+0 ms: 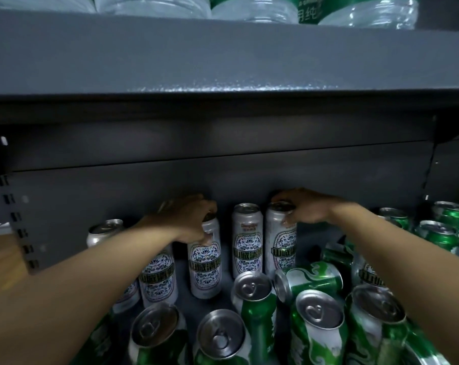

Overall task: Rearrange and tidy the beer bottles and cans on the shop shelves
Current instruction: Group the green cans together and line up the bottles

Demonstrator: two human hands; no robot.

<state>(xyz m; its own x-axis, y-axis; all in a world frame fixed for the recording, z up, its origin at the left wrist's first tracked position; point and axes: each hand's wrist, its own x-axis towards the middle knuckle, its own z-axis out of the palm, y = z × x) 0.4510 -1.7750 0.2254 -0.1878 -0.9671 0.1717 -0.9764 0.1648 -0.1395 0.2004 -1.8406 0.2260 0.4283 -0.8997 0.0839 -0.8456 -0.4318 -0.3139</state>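
Observation:
White beer cans with blue patterned labels stand near the back of a dark grey shelf. My left hand grips the top of one white can that leans slightly. My right hand grips the top of another upright white can. A third white can stands untouched between the two. More white cans stand under my left forearm. Green cans crowd the front, and one green can lies on its side.
The grey shelf above hangs low over the cans and carries wrapped water bottles. More green cans stand at the far right. A slotted upright runs down the left side, and the shelf's back panel is close behind the white cans.

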